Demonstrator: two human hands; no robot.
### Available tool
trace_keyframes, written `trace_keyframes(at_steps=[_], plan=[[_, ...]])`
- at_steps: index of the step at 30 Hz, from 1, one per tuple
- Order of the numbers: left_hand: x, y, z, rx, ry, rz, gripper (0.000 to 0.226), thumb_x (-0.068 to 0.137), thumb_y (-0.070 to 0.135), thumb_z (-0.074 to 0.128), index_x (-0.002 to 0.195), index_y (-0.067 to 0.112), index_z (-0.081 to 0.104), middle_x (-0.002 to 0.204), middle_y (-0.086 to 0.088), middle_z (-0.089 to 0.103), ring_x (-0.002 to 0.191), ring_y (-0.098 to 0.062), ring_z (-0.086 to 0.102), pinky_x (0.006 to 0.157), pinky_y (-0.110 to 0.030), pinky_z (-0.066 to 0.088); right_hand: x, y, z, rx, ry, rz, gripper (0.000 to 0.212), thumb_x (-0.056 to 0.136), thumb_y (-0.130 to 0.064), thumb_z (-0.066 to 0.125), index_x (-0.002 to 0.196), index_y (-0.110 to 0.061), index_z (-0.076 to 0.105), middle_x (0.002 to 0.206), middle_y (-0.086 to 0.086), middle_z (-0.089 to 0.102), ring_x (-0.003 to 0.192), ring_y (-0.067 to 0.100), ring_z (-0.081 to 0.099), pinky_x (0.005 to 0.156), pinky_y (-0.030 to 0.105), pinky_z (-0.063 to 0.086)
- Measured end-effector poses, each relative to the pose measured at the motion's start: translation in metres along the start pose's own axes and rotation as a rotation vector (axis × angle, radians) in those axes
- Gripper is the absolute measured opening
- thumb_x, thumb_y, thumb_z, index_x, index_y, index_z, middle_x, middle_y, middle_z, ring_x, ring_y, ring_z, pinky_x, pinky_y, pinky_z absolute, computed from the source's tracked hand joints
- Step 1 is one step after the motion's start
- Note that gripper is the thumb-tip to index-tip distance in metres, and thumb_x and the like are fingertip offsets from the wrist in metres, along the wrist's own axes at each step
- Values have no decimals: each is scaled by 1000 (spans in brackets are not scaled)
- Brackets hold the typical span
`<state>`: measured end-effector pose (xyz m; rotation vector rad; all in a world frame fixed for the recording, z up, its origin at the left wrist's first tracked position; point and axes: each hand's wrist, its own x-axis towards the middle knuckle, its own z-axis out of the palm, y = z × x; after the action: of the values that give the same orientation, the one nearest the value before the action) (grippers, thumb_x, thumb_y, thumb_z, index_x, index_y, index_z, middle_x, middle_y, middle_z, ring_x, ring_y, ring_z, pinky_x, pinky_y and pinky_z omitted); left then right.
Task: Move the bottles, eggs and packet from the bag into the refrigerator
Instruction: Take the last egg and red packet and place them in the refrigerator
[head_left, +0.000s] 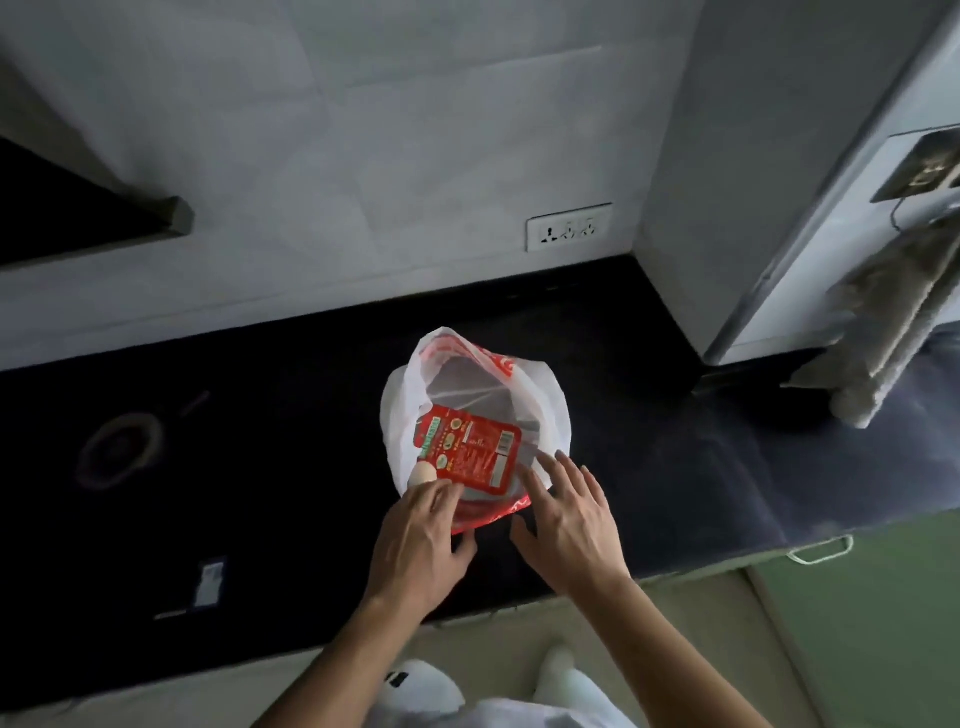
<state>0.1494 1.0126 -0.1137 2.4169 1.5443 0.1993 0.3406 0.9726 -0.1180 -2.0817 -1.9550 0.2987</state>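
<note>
A white and red plastic bag (545, 400) stands open on the black counter (291, 415). Over its mouth my left hand (421, 545) holds a red packet (472, 452) by its near edge, together with a pale egg (422, 474) at the fingertips. My right hand (571, 514) hovers at the bag's near right rim with fingers spread and straight, holding nothing. The bag's inside looks mostly bare; no bottles show. The white refrigerator (769, 208) stands at the right end of the counter, its door shut.
A wall socket (569, 227) sits on the tiled wall behind the bag. A grey cloth (883, 322) hangs from the refrigerator's side. Faint ring marks (117, 449) and a small label (210, 577) lie on the counter at left. A green drawer handle (821, 551) shows below right.
</note>
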Motion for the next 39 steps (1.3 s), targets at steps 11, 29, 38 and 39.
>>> trace_keyframes(at_steps=[11,29,38,39], plan=[[47,-15,22,-124,57,-311,51,84,29,72,129,12,55,128,-3,57,118,-19,56,99,-35,51,74,3,18,129,-133,-80,58,91,-46,49,143,-21,44,144,5,51,135,26,45,103,47,50],[83,-50,52,-237,32,-595,53,81,41,76,126,21,58,115,5,59,104,-13,60,86,-25,52,147,2,74,-25,-398,-48,96,79,-79,42,153,-22,24,151,3,37,142,25,33,116,49,29],[86,-56,50,-392,36,-636,49,73,34,85,113,24,60,100,16,51,98,-5,58,85,-20,48,172,-5,76,34,-448,38,110,63,-71,77,147,-26,22,136,5,46,117,22,56,89,39,54],[86,-57,49,-425,30,-639,52,72,32,86,115,24,58,102,15,51,99,-4,56,85,-20,47,173,-5,76,67,-466,59,108,64,-67,80,146,-26,23,133,5,51,112,21,60,85,35,56]])
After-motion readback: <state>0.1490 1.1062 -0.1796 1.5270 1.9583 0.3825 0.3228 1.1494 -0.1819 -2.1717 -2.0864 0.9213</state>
